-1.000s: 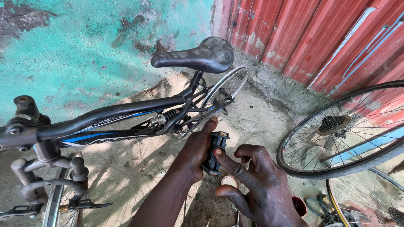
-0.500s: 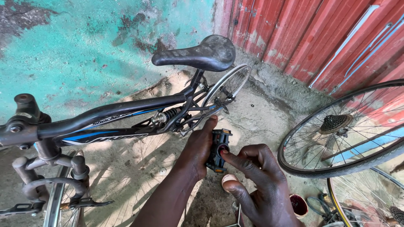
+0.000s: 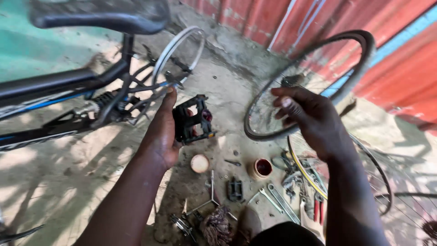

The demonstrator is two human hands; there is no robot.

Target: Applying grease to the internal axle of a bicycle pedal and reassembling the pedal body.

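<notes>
Sunlit concrete floor [image 3: 68, 191] carries scattered wrenches [image 3: 277, 200] beside a bicycle [image 3: 68, 91]. Left hand [image 3: 164, 132] is clamped on a black pedal [image 3: 193, 119], its long axis upright, its axle end facing right. Right hand [image 3: 309, 118] hovers apart, fingers loosely spread, holding nothing.

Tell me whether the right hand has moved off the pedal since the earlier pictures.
Yes. The right hand has lifted away to the right and now hangs open before the wheel, while the left hand holds the pedal alone.
</notes>
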